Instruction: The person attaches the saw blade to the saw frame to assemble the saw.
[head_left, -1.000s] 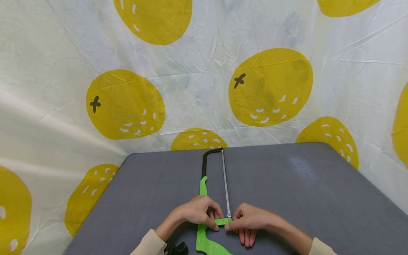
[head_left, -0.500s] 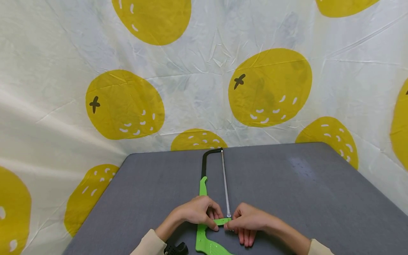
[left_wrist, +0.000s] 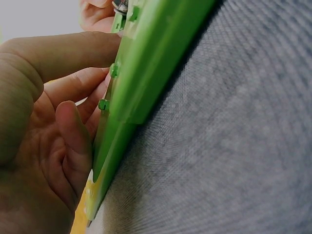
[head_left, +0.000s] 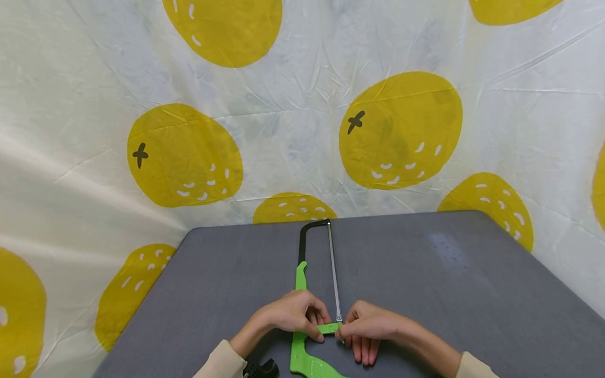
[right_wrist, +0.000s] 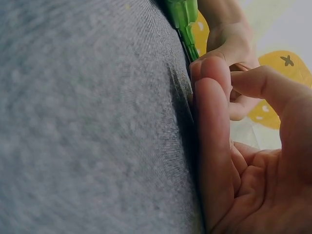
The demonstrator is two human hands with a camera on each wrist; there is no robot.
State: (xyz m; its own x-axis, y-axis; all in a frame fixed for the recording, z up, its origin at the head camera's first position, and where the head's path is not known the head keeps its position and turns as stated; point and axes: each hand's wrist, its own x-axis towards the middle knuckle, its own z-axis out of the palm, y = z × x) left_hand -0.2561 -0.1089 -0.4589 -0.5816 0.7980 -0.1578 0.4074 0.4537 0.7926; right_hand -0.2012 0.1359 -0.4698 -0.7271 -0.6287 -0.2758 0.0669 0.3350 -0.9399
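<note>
A hacksaw lies on the table, its black bow pointing away and its green handle towards me. The silver blade runs along the right side down to a short green arm. My left hand grips this arm between thumb and fingers. At the arm's right end, by the blade's near end, my right hand pinches with thumb and index finger, its other fingers extended low beside the table. Those fingers hide the small fitting there; I cannot tell its kind.
The grey cloth-covered table reaches back to a white curtain printed with yellow fruit. A black object lies near the left sleeve.
My right thumb and index finger have shifted slightly at the arm's end, and a small pale tip now shows below the thumb. The left hand and hacksaw stay in place.
</note>
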